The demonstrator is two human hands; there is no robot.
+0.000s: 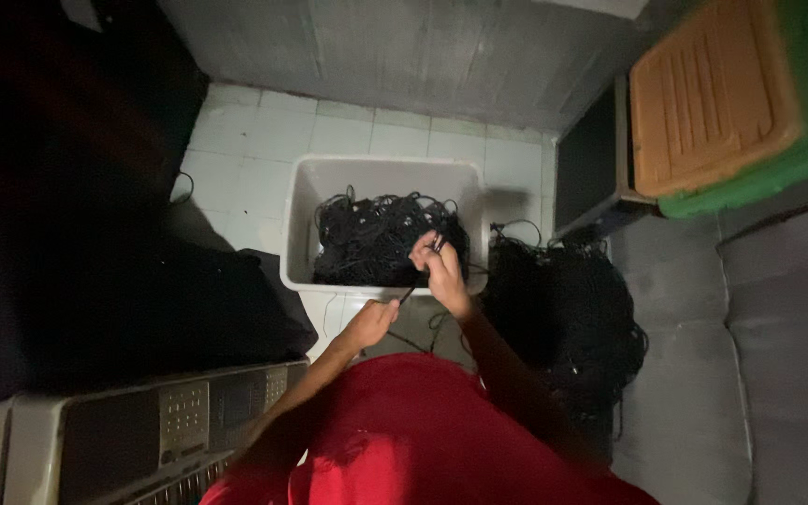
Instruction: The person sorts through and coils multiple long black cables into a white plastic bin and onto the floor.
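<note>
A white plastic tub (301, 196) stands on the tiled floor, filled with tangled black cables (367, 238). My right hand (440, 266) is raised over the tub's near rim, pinching a thin black cable (408, 294) between its fingers. My left hand (373, 321) sits lower and nearer me, gripping the other stretch of the same cable. The cable runs taut between the two hands. My red shirt fills the bottom of the view.
A large heap of black cables (568, 313) lies right of the tub, beside a grey couch (769, 355). A green bin with an orange lid (717, 89) is at top right. An electronic keyboard (142, 435) sits at bottom left. Dark bags (123, 299) lie left.
</note>
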